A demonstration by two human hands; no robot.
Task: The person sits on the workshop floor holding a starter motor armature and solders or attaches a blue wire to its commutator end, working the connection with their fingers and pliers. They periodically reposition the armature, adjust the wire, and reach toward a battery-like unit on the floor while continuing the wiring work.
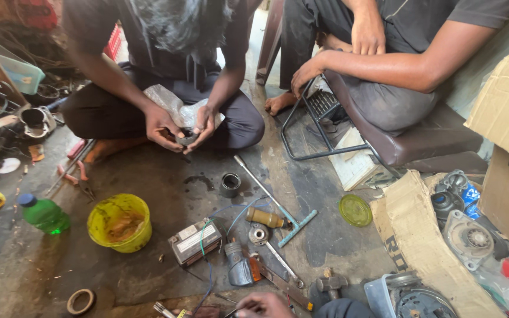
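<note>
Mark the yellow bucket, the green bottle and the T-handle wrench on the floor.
yellow bucket (98, 227): head view, bare yellow outer wall at left.
green bottle (45, 214): head view, middle of its green body.
T-handle wrench (266, 192): head view, midway along its metal shaft.

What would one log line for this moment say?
view: head | wearer's hand: bottom edge, near thin wires, grip unclear | person opposite: both hands on small dark round metal part | floor: round yellow plastic tub, green plastic bottle

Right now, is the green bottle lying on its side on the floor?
No, the green bottle stands upright with its blue cap on top, left of the yellow bucket.
</note>
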